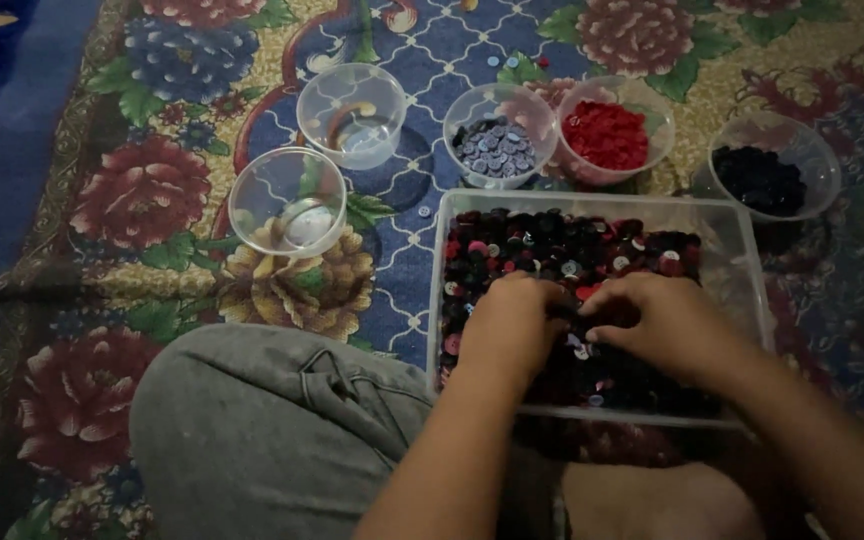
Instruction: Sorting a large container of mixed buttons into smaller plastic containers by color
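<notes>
A clear rectangular plastic tub (742,250) sits on the carpet in front of me, filled with mixed buttons (572,250), mostly dark with some red, pink and white. My left hand (507,325) and my right hand (662,320) both rest palm-down in the pile near its front half, fingers curled into the buttons and almost touching. Whether either hand pinches a button is hidden by the fingers.
Behind the tub stand round clear cups: one with grey-blue buttons (497,148), one with red buttons (607,135), one with dark buttons (762,178). Two clear cups (352,112) (287,200) stand to the left, seemingly holding nothing. My grey-clad knee (272,430) lies at lower left on a floral carpet (132,200).
</notes>
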